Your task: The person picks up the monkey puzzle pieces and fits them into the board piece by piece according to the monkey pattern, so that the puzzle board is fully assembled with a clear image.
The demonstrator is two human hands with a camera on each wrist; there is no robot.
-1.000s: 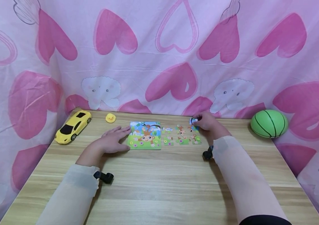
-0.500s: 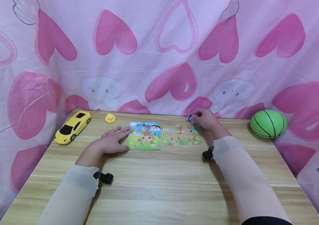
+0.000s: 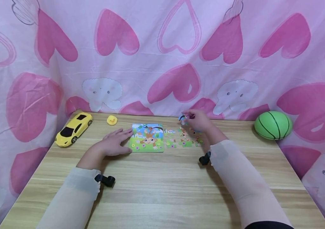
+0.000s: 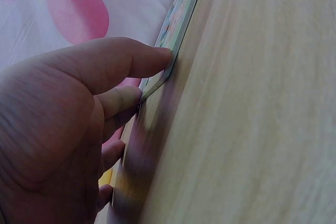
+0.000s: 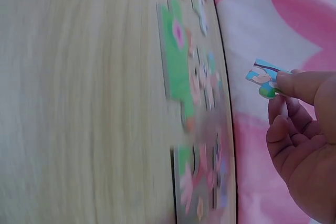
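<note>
A square puzzle board (image 3: 146,147) with a monkey picture lies flat near the back of the table. My left hand (image 3: 113,143) rests beside it, fingers spread; in the left wrist view the thumb and index fingertip touch its corner and edge. My right hand (image 3: 202,123) pinches a small puzzle piece (image 5: 265,78) between thumb and fingers, raised above the tabletop. The piece shows blue, a dark branch and a bit of green. Below that hand, several loose puzzle pieces (image 3: 171,142) lie just right of the board, some partly hidden by the hand.
A yellow toy car (image 3: 74,129) and a yellow rubber duck (image 3: 112,120) sit at the back left. To the far right is a green ball (image 3: 273,125) with black lines. A pink heart-print cloth (image 3: 139,86) hangs behind the wooden table (image 3: 156,190).
My right hand lifts the pinched puzzle piece off the table and carries it left, above the loose pieces. My left hand stays at the board's edge.
</note>
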